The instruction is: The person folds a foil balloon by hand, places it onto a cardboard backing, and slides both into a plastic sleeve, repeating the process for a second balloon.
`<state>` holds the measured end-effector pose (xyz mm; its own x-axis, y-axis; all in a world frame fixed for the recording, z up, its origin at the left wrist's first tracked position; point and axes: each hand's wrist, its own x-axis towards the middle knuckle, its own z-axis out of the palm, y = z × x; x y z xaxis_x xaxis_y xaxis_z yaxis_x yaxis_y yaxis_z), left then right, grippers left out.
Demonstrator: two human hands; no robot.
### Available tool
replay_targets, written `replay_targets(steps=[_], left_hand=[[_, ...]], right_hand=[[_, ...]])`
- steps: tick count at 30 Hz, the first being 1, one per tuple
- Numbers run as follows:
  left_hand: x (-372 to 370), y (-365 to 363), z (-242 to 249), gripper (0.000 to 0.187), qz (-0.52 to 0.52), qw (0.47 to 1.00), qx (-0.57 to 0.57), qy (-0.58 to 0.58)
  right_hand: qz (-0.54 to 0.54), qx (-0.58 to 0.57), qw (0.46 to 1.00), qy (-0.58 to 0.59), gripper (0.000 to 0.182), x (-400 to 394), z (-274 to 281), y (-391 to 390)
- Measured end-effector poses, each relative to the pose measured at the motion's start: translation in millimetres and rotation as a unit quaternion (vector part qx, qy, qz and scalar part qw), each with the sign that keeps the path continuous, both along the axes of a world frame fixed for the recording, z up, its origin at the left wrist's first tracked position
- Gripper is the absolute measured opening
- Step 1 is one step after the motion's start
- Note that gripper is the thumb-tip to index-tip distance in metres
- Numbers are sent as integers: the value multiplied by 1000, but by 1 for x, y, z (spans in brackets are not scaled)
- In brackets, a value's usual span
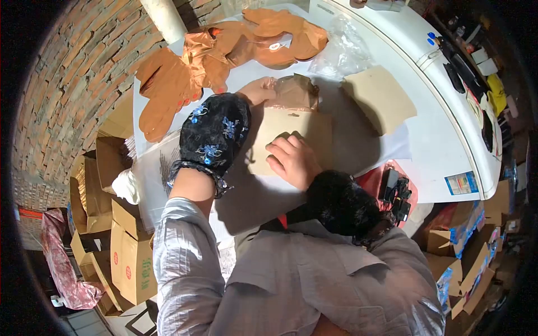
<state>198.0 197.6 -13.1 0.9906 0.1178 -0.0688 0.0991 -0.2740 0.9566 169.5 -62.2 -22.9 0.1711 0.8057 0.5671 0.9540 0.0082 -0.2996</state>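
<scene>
My left hand [259, 91] reaches to the left edge of a folded, shiny copper-brown film piece [297, 94], its fingers closed at that edge. The film lies at the top of a tan card [274, 126] with a small hanging slot. My right hand [294, 161] rests on the lower part of this card, fingers bent and thumb apart, with nothing seen gripped. Dark sleeve covers with blue flowers wrap my forearms. Large flat copper-coloured foil shapes [168, 73] spread over the table beyond my left hand.
Right of the card lie another tan sheet [384, 98] and crumpled clear plastic [344, 47]. A white appliance [414, 33] borders the table's right side. Black items [395, 193] sit on red plastic near my right elbow. Cardboard boxes [129, 257] stand at left, beside a brick wall [67, 101].
</scene>
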Motion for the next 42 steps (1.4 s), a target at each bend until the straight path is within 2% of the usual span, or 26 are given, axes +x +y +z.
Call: replay_targets(steps=[1,2,5,8,11,12,16,17,19,25,31,34,37,40,42], left_hand=[[1,3,-5,30,-29,998,-49,-34],[2,8,-8,35,4,999,18,26],[-4,1,-11,35,22,999,-25,-19],[-18,-14,11,36,-25,998,-42,27],[-33,-33,24,21,-68,998,11,-17],[-36,-31,21,17,-145,980,61,-120],[-60,-40,3,24,-193,956,174,-139],[-66,-44,0,22,-181,944,231,-147],[-74,-50,-6,19,-162,930,275,-181],[-94,-62,-7,17,-133,931,295,-171],[-104,-70,-12,29,-89,927,314,-186],[-106,-77,0,37,-75,928,324,-166],[-102,-75,-3,41,-74,901,373,-208],[-100,-78,5,43,-57,884,416,-206],[-95,-80,2,49,-20,860,456,-228]], right_hand=[[-7,-3,1000,3,21,-1,1,0],[-5,-2,1000,0,21,-1,2,0],[-1,1,1000,-5,22,0,2,0],[2,0,1000,-9,22,0,3,0],[8,0,1000,-16,23,2,5,-1],[8,4,1000,-14,23,2,5,0],[3,-7,1000,1,24,0,-2,1],[2,0,1000,-2,24,0,-2,0],[1,14,1000,-9,24,-1,-1,1],[-25,4,999,-26,21,-5,-5,0],[-35,-1,999,-37,24,-7,-11,-3],[-5,-53,999,12,36,-9,-1,-15],[32,-40,999,14,50,-5,5,-32],[14,-49,998,-22,61,-3,-1,-37],[14,-41,999,-27,59,-4,-6,-36]])
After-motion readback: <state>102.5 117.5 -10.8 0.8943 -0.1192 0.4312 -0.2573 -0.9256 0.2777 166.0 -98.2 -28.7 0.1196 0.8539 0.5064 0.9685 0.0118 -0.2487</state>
